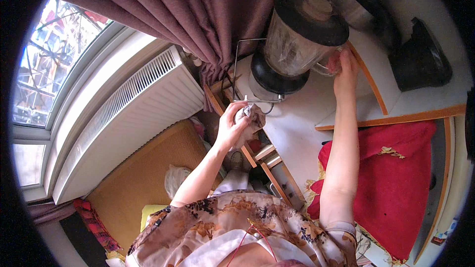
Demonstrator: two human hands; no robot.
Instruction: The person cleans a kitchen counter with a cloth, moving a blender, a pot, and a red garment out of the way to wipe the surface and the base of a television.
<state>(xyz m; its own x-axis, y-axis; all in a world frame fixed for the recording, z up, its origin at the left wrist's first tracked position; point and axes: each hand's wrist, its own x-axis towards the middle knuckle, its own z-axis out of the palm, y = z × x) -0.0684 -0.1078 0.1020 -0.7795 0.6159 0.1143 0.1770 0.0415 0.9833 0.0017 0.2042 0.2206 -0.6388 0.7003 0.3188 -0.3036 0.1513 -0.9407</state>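
My left hand (pixel 232 122) grips a crumpled grey cloth (pixel 252 115) just in front of a blender. Reaching forward, my right hand (pixel 345 63) is at the handle (pixel 323 68) of the blender's clear jug (pixel 291 46), its fingers wrapped around it and partly hidden. A black lid (pixel 311 15) with a paler round cap (pixel 317 6) covers the jug. Beneath it is the black and white blender base (pixel 278 79), on a white shelf surface (pixel 293 122). A thin metal wire frame (pixel 256 101) stands between the cloth and the base.
Open drawers (pixel 284 183) lie below the white surface. To the right are a red fringed cloth (pixel 386 181) and a black plastic object (pixel 421 59). On the left are a white radiator (pixel 126 118), a brown padded seat (pixel 148 159) and a plastic bag (pixel 175 180). A purple curtain (pixel 185 11) hangs behind.
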